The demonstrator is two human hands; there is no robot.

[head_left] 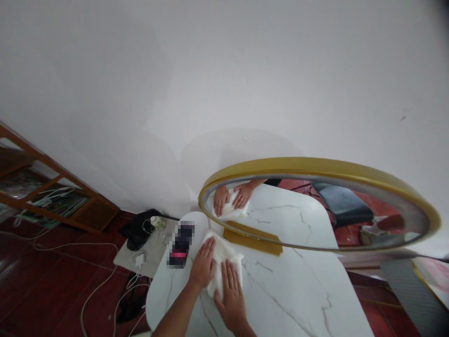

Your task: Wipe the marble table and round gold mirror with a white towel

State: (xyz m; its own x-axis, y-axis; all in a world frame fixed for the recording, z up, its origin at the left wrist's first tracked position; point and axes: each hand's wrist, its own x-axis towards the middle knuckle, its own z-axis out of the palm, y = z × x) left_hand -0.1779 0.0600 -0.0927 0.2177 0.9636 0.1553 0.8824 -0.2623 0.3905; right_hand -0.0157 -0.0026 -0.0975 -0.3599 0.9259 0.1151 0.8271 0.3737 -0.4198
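Observation:
A folded white cloth lies on the white marble-patterned tabletop. Flat on the cloth's left side rests my left hand, its fingers stretched forward. My right hand presses on the nearer right part, fingers extended and palm down. Neither hand grips anything. Just beyond the cloth stands a large oval mirror with a gold rim, and its gold base sits close to the cloth's far right corner. Both hands and the cloth show in its glass.
Left of the cloth is a pixelated dark item that I cannot make out. A low side surface holds a black bag, a small bottle and a white charger. Cables trail over the red floor. A wall is behind.

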